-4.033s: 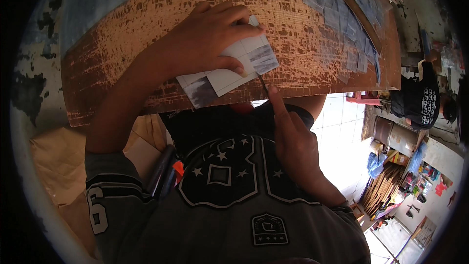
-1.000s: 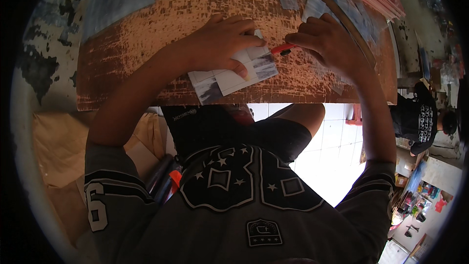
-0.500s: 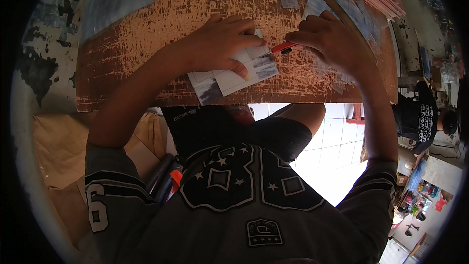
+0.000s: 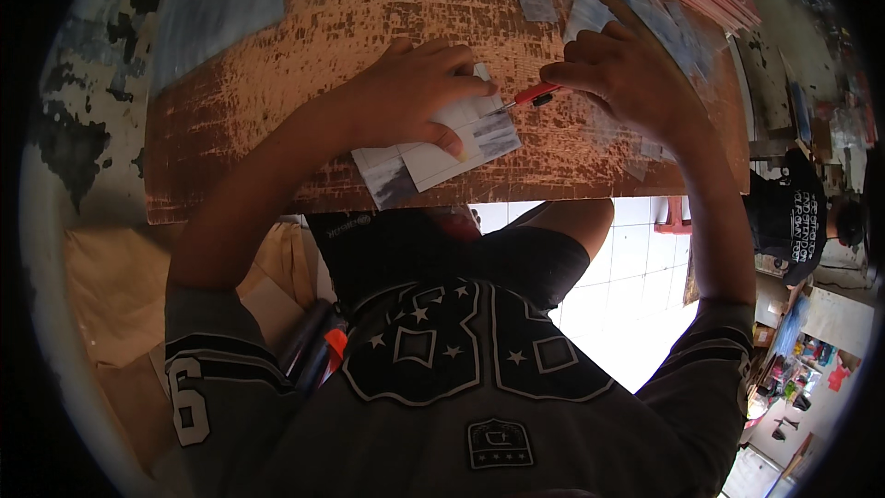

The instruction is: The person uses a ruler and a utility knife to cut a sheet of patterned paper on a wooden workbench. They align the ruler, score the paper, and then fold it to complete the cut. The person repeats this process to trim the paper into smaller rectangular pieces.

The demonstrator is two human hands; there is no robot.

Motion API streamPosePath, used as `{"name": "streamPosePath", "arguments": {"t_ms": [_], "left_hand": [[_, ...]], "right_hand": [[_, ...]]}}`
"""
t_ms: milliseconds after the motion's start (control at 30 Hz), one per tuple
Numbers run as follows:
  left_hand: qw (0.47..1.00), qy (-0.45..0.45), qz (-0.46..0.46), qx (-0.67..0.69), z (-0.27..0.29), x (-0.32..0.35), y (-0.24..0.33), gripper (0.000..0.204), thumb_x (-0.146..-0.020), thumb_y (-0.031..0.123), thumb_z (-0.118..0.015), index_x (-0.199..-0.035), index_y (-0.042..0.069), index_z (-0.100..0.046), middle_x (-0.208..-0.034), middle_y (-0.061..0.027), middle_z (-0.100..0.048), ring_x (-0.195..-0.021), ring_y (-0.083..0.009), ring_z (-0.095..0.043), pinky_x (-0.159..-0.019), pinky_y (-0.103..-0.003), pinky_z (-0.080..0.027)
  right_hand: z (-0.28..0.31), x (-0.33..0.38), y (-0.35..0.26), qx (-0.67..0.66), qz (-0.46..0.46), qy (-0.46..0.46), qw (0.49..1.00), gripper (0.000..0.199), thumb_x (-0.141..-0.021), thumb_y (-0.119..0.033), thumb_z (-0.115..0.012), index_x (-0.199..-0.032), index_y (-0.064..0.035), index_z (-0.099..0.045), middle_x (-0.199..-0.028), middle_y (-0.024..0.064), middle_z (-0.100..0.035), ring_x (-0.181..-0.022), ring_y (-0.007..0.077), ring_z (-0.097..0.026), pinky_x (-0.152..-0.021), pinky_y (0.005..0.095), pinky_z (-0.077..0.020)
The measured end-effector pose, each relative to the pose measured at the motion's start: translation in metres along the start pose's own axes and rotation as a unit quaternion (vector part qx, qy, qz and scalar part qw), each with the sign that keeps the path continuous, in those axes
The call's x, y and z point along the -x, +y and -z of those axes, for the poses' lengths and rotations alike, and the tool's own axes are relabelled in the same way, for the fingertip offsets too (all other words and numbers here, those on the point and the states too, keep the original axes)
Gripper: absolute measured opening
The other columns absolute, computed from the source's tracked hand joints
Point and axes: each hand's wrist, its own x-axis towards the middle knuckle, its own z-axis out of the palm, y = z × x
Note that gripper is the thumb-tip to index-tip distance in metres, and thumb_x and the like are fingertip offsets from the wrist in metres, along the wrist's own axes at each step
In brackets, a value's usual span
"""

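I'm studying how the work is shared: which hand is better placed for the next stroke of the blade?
Probably the right hand: it holds the red-handled cutter, with its blade at the white card. The left hand seems less free, lying over that card.

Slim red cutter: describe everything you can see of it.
The slim red plastic-looking cutter has a small black part below its body and a thin greyish blade at its left end. The right hand holds it, hiding its rear. It slants down leftward, blade toward the white and grey rectangular sheets; whether the tip touches them cannot be told.
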Motion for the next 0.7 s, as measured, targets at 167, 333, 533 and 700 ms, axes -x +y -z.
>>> {"name": "streamPosePath", "arguments": {"t_ms": [167, 333, 533, 700], "left_hand": [[0.999, 0.032, -0.017, -0.012, -0.007, 0.001, -0.005, 0.086, -0.08, 0.051, -0.082, -0.157, 0.024, -0.056, -0.133, -0.009, -0.056, -0.133, -0.0291, -0.051, -0.117, -0.048, -0.033], [1.0, 0.018, -0.013, -0.009, -0.002, 0.0, -0.002, 0.086, -0.08, 0.053, -0.082, -0.156, 0.023, -0.057, -0.133, -0.0089, -0.056, -0.133, -0.0288, -0.051, -0.116, -0.048, -0.034], [0.999, 0.038, -0.025, -0.016, -0.005, 0.002, -0.004, 0.087, -0.079, 0.056, -0.082, -0.156, 0.023, -0.057, -0.133, -0.0085, -0.057, -0.132, -0.0283, -0.052, -0.115, -0.048, -0.035], [0.999, 0.032, -0.017, -0.014, -0.006, 0.001, -0.004, 0.087, -0.078, 0.055, -0.082, -0.155, 0.024, -0.058, -0.134, -0.008, -0.057, -0.133, -0.0274, -0.052, -0.116, -0.047, -0.034]], "right_hand": [[-0.002, 0.003, 0.002, 0.013, 0.006, 0.021, 1.0, 0.03, -0.089, -0.012, -0.074, -0.118, -0.0217, -0.075, -0.097, -0.0011, -0.07, -0.097, 0.0177, -0.069, -0.094, 0.0369, -0.0477], [-0.005, 0.006, 0.008, 0.054, 0.004, 0.013, 0.998, 0.028, -0.089, -0.012, -0.075, -0.115, -0.0215, -0.075, -0.097, -0.0021, -0.069, -0.097, 0.0166, -0.068, -0.097, 0.0368, -0.0463], [-0.006, 0.006, 0.011, 0.059, 0.008, 0.018, 0.998, 0.024, -0.091, -0.014, -0.074, -0.114, -0.0222, -0.075, -0.095, -0.0023, -0.069, -0.096, 0.0161, -0.068, -0.097, 0.0368, -0.0454], [-0.004, 0.007, 0.012, 0.055, -0.003, 0.002, 0.998, 0.025, -0.092, -0.015, -0.073, -0.115, -0.0227, -0.074, -0.096, -0.0023, -0.069, -0.097, 0.0162, -0.068, -0.097, 0.037, -0.0453]]}}
